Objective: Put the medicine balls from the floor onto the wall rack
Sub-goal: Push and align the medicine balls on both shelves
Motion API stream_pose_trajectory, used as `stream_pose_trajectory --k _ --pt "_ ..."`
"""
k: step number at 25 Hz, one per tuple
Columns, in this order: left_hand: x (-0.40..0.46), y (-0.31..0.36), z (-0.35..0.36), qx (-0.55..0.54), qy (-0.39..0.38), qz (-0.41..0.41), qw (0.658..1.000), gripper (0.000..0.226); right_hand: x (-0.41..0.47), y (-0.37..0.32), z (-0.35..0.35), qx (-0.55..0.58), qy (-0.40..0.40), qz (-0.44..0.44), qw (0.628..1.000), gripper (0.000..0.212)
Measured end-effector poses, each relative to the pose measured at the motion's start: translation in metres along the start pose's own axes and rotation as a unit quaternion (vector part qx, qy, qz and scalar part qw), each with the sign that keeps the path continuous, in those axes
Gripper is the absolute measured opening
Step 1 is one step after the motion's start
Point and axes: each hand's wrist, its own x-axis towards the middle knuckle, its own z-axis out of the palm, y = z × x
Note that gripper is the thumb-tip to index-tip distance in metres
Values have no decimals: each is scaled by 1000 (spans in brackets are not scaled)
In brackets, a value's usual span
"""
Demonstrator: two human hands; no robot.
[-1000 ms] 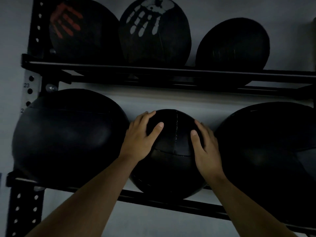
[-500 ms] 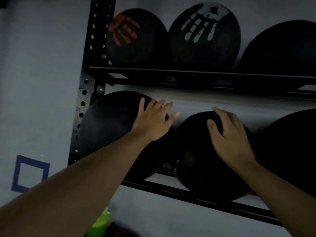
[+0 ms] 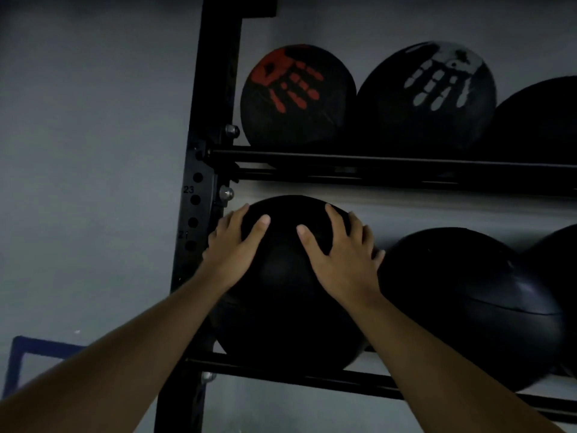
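The large ball (image 3: 281, 285), matte black and unmarked, sits at the left end of the lower shelf (image 3: 281, 375), against the upright (image 3: 199, 195). Left hand (image 3: 232, 245) and right hand (image 3: 342, 260) lie spread flat on it, each grip apart. A second ball (image 3: 468, 304) crowds its right side; bare wall shows above.

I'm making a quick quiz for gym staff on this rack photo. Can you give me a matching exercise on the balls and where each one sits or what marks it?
Things:
1. Ball with red handprint
2. Ball with white handprint
3. Plain ball under both hands
4. Plain ball beside it

Places:
A. Lower shelf, next to the upright post
B. Upper shelf, leftmost
C. Lower shelf, second from the post
D. Upper shelf, second from the post

Pairs: 1-B, 2-D, 3-A, 4-C
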Motion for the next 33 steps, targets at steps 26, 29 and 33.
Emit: stream_pose_trajectory --k 26,29,33 --pt "11 202 80 -73 66 324 941 21 78 122 -215 -105 156 -95 978 41" --pt "18 287 131 -64 105 377 918 26 111 174 -288 -121 227 -85 962 39" --pt "40 381 186 -40 162 376 912 27 159 238 -367 -105 257 -30 960 47"
